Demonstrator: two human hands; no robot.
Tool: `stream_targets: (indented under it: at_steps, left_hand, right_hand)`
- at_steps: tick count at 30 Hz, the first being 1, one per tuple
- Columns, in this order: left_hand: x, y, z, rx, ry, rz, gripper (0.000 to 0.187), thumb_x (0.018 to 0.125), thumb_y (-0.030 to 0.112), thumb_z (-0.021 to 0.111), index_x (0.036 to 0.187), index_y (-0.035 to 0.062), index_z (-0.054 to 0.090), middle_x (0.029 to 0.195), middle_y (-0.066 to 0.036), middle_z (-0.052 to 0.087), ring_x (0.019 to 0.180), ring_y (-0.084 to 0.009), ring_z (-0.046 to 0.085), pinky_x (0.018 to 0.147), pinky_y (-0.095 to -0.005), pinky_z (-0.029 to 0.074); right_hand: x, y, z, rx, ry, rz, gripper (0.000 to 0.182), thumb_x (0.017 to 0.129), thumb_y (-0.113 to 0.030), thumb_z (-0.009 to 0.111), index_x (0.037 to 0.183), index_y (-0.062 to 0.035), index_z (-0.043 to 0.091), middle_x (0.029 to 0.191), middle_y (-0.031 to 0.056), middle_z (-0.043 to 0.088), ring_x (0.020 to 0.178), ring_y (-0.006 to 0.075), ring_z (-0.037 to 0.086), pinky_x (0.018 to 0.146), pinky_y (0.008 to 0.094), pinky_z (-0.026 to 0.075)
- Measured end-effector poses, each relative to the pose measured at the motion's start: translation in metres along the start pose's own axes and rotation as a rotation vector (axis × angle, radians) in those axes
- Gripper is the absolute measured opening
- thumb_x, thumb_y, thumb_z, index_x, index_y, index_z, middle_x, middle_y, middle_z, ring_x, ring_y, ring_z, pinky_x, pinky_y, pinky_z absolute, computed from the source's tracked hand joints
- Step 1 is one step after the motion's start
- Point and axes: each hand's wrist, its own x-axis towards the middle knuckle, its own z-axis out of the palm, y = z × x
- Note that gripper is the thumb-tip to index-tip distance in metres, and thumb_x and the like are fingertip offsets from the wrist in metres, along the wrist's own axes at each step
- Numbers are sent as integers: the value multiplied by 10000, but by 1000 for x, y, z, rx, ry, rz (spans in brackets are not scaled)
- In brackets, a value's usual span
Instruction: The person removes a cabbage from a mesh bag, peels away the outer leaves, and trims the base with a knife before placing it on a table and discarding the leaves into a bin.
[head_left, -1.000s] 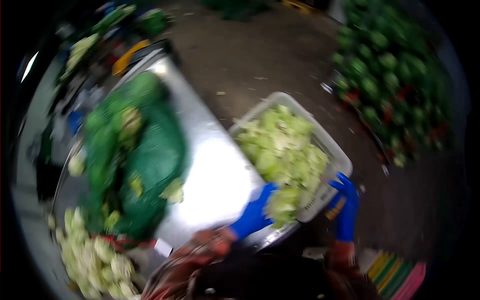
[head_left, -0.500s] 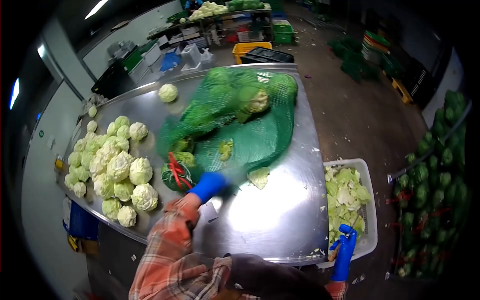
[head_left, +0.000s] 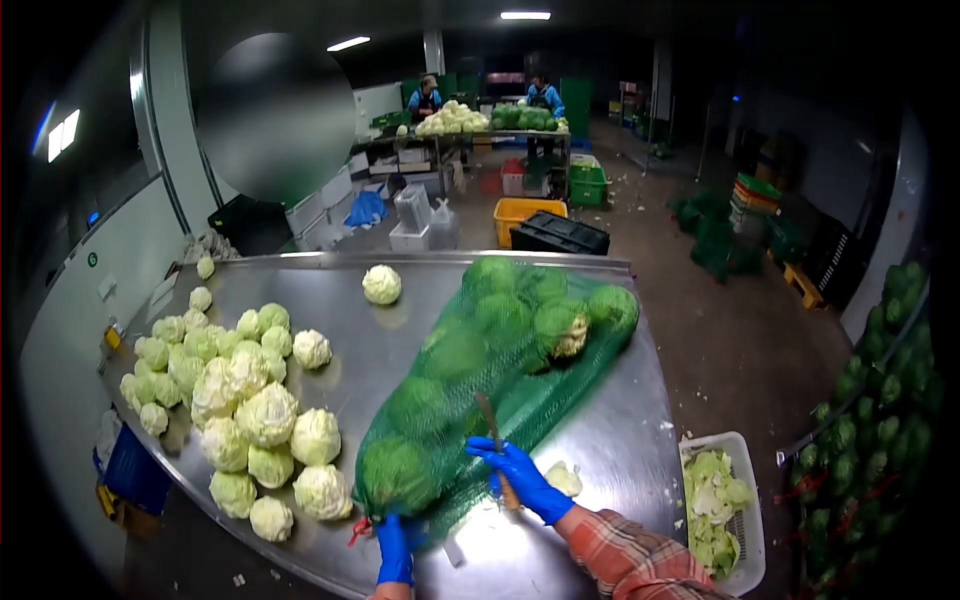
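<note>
A green mesh bag (head_left: 415, 405) full of cabbages lies across the middle of the metal table. At its near end, beside a red tie (head_left: 359, 530), my left hand (head_left: 394, 552) in a blue glove grips the netting; its fingertips are partly hidden. My right hand (head_left: 522, 478), also gloved in blue, is closed around a knife (head_left: 508, 490) with a wooden handle, its dark blade pointing up and away over the bag. A loose pale leaf (head_left: 563, 479) lies just right of that hand.
Trimmed cabbages (head_left: 265, 415) are piled on the table's left, with a single cabbage (head_left: 381, 284) farther back. A white crate (head_left: 745, 455) of leaves stands at the right edge. Filled mesh sacks (head_left: 880, 430) stand far right. Two people work at a distant table.
My right hand has come from above the leaf crate to the bag with the knife. The bag's near side now lies spread over the cabbages, and the view has tilted up.
</note>
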Motion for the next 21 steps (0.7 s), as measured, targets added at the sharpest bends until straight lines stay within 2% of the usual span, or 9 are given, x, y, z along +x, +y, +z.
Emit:
stream_targets:
  at_steps: [2, 3, 5, 7, 8, 13, 16, 20, 21]
  left_hand:
    - [10, -3, -3, -38, 48, 50, 484, 923, 380, 491, 1314, 100, 448, 1212, -125, 554, 981, -266, 602, 717, -397, 538]
    - [42, -28, -18, -88, -18, 267, 485, 928, 399, 480, 1320, 115, 444, 1251, -134, 529, 1033, -281, 583, 765, -409, 529]
    - [50, -27, -32, -83, -26, 170, 470, 925, 368, 502, 1315, 111, 449, 1234, -129, 538, 1033, -271, 580, 792, -403, 519]
    - [38, 1, -14, -6, -27, 139, 464, 928, 357, 500, 1317, 108, 451, 1232, -134, 540, 1035, -269, 577, 804, -400, 510]
    - [33, 9, -10, 33, -34, 136, 462, 930, 351, 499, 1318, 107, 451, 1230, -136, 541, 1036, -268, 575, 810, -398, 506]
    - [29, 42, -2, 144, -56, 151, 448, 938, 321, 493, 1324, 99, 455, 1224, -148, 546, 1042, -264, 566, 839, -390, 484]
    - [28, 53, -2, 185, -59, 156, 440, 943, 304, 489, 1328, 94, 458, 1220, -156, 549, 1046, -261, 561, 857, -385, 471]
    - [27, 55, 3, 206, -64, 161, 429, 949, 280, 484, 1332, 87, 461, 1215, -165, 553, 1051, -257, 554, 881, -378, 454]
    - [27, 54, 3, 213, -62, 165, 427, 951, 274, 483, 1334, 86, 462, 1214, -168, 554, 1052, -256, 552, 887, -377, 450]
  right_hand:
    - [35, 23, 0, 8, 62, -6, 389, 934, -232, 546, 1290, -79, 509, 1182, 17, 617, 581, 64, 501, 515, 228, 441]
    - [39, 23, 2, -1, 80, 38, 391, 928, -234, 548, 1288, -86, 511, 1183, 13, 618, 585, 64, 492, 522, 227, 435]
    - [55, 57, -7, -5, 42, -29, 411, 922, -239, 552, 1302, -90, 504, 1179, 19, 617, 614, 56, 493, 519, 218, 418]
    - [58, 52, 3, -146, 0, 38, 466, 909, -259, 577, 1331, -86, 481, 1050, 36, 631, 586, 56, 482, 485, 192, 388]
    - [64, 60, 8, -109, -16, 180, 503, 897, -272, 606, 1350, -105, 464, 865, 27, 603, 532, 68, 466, 455, 194, 374]
    - [99, 65, 39, -190, -29, 196, 453, 895, -322, 618, 1263, -96, 482, 716, -5, 501, 499, 77, 448, 444, 227, 386]
    - [117, 65, 46, -149, -116, 273, 440, 877, -347, 641, 1210, -101, 491, 724, 2, 512, 502, 85, 461, 438, 238, 385]
    - [110, 66, 53, -86, -119, 175, 554, 854, -394, 665, 1255, -76, 452, 670, 28, 509, 498, 96, 480, 453, 244, 407]
    - [97, 64, 51, -190, -114, 215, 562, 861, -392, 658, 1257, -57, 444, 656, 33, 504, 490, 99, 475, 456, 247, 411]
